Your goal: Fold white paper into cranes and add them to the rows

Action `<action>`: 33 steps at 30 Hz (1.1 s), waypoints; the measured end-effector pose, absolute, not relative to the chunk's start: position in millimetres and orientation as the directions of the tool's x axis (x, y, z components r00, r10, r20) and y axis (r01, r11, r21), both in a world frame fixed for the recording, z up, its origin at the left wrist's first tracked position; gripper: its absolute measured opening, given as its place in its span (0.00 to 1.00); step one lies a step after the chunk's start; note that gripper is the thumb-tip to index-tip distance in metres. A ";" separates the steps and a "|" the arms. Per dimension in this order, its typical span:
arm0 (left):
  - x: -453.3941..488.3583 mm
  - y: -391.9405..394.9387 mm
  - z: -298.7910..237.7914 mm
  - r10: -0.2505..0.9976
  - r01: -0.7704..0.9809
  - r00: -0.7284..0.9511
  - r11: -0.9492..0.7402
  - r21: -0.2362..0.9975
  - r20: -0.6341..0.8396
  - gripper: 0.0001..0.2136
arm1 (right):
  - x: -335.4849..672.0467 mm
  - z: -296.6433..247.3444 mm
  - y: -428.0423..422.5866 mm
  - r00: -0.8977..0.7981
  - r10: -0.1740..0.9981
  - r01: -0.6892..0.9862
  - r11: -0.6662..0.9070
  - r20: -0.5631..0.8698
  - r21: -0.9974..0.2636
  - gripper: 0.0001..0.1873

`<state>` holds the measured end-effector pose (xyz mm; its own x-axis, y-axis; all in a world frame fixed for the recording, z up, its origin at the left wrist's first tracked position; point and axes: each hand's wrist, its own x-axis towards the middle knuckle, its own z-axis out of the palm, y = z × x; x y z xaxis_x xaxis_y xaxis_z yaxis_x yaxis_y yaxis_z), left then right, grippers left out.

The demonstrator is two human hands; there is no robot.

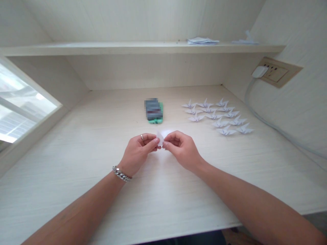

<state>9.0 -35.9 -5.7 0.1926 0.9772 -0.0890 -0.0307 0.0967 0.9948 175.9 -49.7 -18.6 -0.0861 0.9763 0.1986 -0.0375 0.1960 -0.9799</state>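
A small folded piece of white paper is held up over the middle of the desk. My left hand, with a ring and a chain bracelet, pinches it between thumb and fingers from the left. From the right, my right hand grips its edge with thumb and forefinger closed. The fingertips of both hands nearly meet and cover part of the paper. Beyond them lies a phone in a green case, its screen pixelated. Several white paper cranes stand in loose rows to the right.
A shelf runs along the back, bearing a stack of folded paper and more paper. A white plug sits in the right wall socket, its cable trailing along the desk's right side. A window is at left.
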 end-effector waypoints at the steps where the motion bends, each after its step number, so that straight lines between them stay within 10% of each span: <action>1: 8.8 -36.3 -5.3 0.975 -0.021 0.201 0.100 0.995 -0.094 0.12 | 175.9 -19.4 -48.4 -0.089 0.982 -0.072 0.162 0.168 -0.984 0.04; 11: 9.1 -37.1 3.4 0.991 0.168 0.134 0.005 0.986 -0.028 0.11 | 175.7 -18.1 -48.4 -0.244 0.968 -0.109 0.042 0.067 -0.993 0.08; 21: 8.5 -36.3 -1.6 0.969 -0.065 0.223 0.128 0.990 -0.110 0.12 | 177.5 -14.7 -51.6 -0.090 0.973 0.112 0.220 0.211 -0.969 0.05; 33: 7.1 -35.6 -4.1 0.920 -0.262 0.364 0.251 0.932 -0.146 0.09 | 175.2 -17.2 -48.1 -0.180 0.971 -0.136 0.137 0.161 -0.981 0.10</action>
<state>7.1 -35.6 -4.1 0.3641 0.9199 -0.1455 -0.2622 0.2512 0.9318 175.2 -48.1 -17.2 -0.1797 0.9705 0.1608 -0.1360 0.1374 -0.9811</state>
